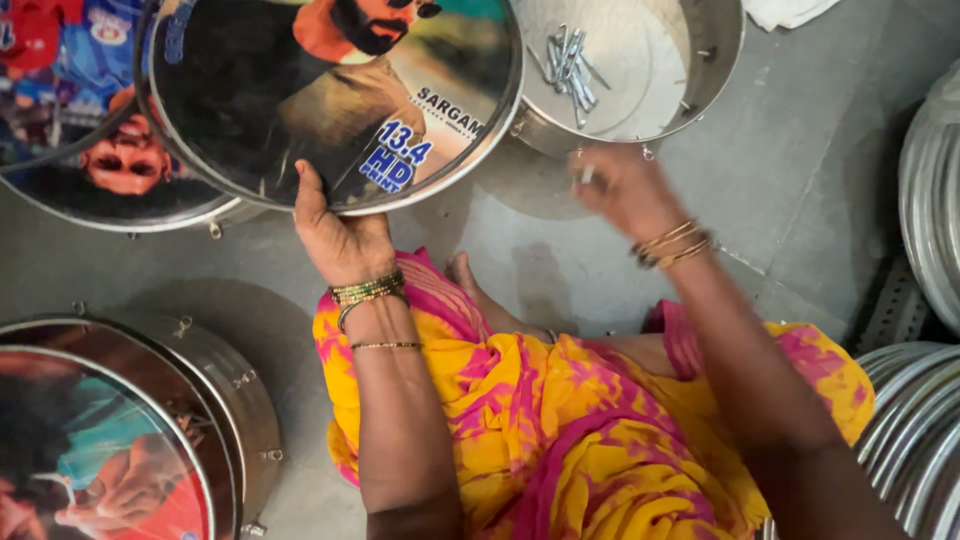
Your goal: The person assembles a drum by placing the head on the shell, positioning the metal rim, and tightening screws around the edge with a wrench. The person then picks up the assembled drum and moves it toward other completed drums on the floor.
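Note:
My left hand (pixel 338 232) grips the near rim of a round drum (pixel 250 100) with a shiny metal frame and a printed picture skin, tilted up from the floor. My right hand (pixel 622 188) is blurred, raised just below an upturned metal drum shell (pixel 715 60). A small silvery piece shows between its fingers. Inside that shell lies a heap of metal bolts (pixel 570 62). Both wrists wear bangles.
Another printed drum (pixel 100 180) lies behind the held one at top left. A finished drum (pixel 150 420) with side hooks stands at bottom left. Stacked metal rings (pixel 925 430) fill the right edge. My legs in yellow and pink cloth (pixel 580 430) are on grey floor.

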